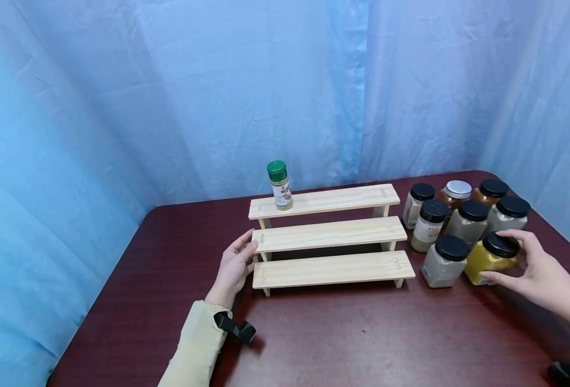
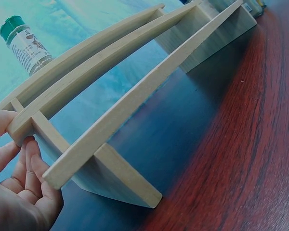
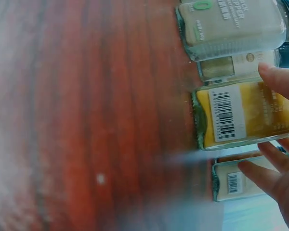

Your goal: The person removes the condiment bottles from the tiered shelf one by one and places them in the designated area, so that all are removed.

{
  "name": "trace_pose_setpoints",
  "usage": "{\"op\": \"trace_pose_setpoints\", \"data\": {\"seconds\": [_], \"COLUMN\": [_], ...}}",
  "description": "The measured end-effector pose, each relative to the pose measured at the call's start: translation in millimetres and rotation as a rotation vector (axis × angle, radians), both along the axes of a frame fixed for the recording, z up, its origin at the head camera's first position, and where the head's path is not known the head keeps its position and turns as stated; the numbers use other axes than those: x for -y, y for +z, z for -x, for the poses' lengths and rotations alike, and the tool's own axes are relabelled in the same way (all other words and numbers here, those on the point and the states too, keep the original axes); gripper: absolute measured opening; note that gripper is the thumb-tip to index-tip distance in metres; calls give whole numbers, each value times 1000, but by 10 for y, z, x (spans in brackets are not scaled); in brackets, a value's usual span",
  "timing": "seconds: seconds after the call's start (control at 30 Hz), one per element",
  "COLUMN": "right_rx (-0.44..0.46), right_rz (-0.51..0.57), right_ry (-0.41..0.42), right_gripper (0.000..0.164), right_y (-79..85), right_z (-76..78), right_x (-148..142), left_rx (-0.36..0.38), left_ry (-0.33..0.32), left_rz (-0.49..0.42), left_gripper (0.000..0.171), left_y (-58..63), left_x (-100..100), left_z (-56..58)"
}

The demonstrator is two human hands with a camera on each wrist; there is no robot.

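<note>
A three-tier wooden rack [image 1: 330,235] stands mid-table. My left hand [image 1: 233,266] pinches the left end of its middle shelf; the left wrist view has the thumb above the board and the curled fingers [image 2: 31,166] beneath. On the top tier, toward the left, a green-capped spice bottle [image 1: 280,185] stands upright. My right hand [image 1: 536,269] holds a yellow spice jar [image 1: 488,263] with a black lid, thumb at its front and fingers round the far side. In the right wrist view, a barcode label shows on this jar [image 3: 255,113].
Close by the yellow jar, a grey-powder jar [image 1: 444,262] and a white-labelled bottle [image 1: 428,226] stand at the rack's right. Several more jars are behind, one with a silver lid [image 1: 457,189]. Blue curtains [image 1: 246,97] hang round the dark red table [image 1: 343,338].
</note>
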State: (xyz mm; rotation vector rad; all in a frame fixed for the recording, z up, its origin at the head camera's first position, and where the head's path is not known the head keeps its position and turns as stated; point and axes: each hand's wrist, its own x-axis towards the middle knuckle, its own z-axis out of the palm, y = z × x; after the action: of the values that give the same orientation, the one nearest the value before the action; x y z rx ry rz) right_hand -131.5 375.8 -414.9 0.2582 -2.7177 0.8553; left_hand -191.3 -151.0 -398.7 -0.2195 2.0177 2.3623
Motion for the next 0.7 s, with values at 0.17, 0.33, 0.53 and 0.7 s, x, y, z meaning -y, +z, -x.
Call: {"op": "trace_pose_setpoints", "data": {"seconds": [0.17, 0.33, 0.53, 0.7], "right_rx": [16, 11, -105, -169], "right_rz": [7, 51, 149, 239], "right_ry": [0, -16, -21, -10], "right_gripper": [101, 91, 75, 67], "right_y": [63, 285, 473, 625], "right_z": [9, -23, -68, -77], "right_x": [-15, 72, 166, 257], "left_rx": [1, 0, 1, 1], "left_ry": [-10, -12, -9, -8], "left_rz": [7, 10, 6, 6], "left_gripper": [48, 49, 48, 49], "left_y": [0, 6, 18, 22], "left_x": [-1, 3, 5, 5], "left_z": [5, 2, -5, -2]}}
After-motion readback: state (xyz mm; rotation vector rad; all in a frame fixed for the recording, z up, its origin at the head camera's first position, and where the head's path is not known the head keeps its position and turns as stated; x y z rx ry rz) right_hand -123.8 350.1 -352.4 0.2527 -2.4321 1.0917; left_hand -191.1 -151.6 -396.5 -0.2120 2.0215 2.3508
